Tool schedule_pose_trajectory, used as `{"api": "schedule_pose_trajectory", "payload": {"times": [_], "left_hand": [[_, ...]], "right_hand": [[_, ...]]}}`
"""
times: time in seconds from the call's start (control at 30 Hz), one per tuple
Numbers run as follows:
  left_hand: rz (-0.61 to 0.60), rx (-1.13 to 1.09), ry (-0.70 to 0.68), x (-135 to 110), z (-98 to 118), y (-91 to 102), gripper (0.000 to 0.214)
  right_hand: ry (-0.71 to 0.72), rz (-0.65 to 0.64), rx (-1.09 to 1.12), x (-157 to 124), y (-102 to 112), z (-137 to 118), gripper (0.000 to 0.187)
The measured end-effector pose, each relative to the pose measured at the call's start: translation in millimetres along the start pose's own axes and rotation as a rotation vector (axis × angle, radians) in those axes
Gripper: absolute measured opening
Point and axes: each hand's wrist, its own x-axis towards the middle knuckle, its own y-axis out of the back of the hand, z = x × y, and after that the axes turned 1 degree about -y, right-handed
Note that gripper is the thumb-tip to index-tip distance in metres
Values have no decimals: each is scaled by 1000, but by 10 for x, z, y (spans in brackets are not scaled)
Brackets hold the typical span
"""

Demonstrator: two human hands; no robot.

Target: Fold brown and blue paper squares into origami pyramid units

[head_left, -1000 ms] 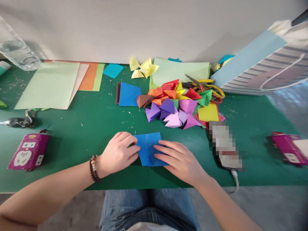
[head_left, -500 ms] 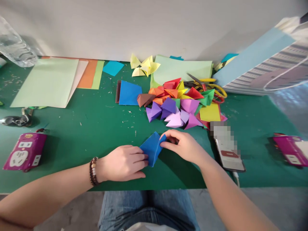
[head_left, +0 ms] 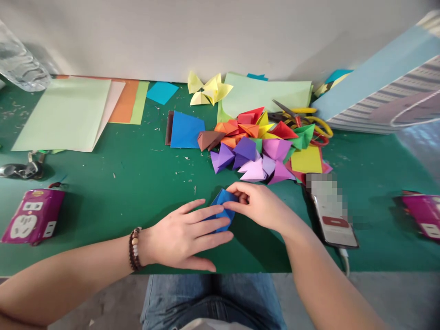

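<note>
A partly folded piece of blue origami paper [head_left: 222, 197] rests on the green tabletop between my hands. My right hand [head_left: 256, 204] pinches its right edge between thumb and fingers. Over the left side of the paper lies my left hand [head_left: 194, 233], fingers stretched out and spread, the fingertips on the sheet; they hide part of it. Beyond my hands is a pile of folded paper pieces in several colours, with purple pieces [head_left: 244, 151] at its front and a brown piece [head_left: 209, 139] on its left. A stack of blue squares [head_left: 187, 129] sits beside the brown piece.
At the pile's right are scissors [head_left: 297, 117] and a yellow square stack [head_left: 307, 160]. A phone [head_left: 332, 213] with a cable lies right of my hand. Paper sheets [head_left: 68, 112], keys [head_left: 25, 169] and a purple power socket [head_left: 32, 215] are on the left. A paper bag [head_left: 374, 78] stands back right.
My left hand has spread its fingers and moved right, further over the blue paper. The paper's right flap is now folded over. My right hand keeps its pinch.
</note>
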Motion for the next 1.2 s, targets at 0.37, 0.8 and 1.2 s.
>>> {"api": "schedule_pose_trajectory", "payload": {"times": [0.37, 0.8, 1.2], "left_hand": [[-64, 16, 121, -35, -3, -90, 45], [-56, 36, 114, -24, 43, -65, 41], [-42, 42, 162, -31, 86, -68, 39]], "right_hand": [[3, 228, -66, -92, -96, -3, 32], [271, 44, -110, 247, -9, -244, 12], [384, 180, -279, 181, -163, -173, 11]]}}
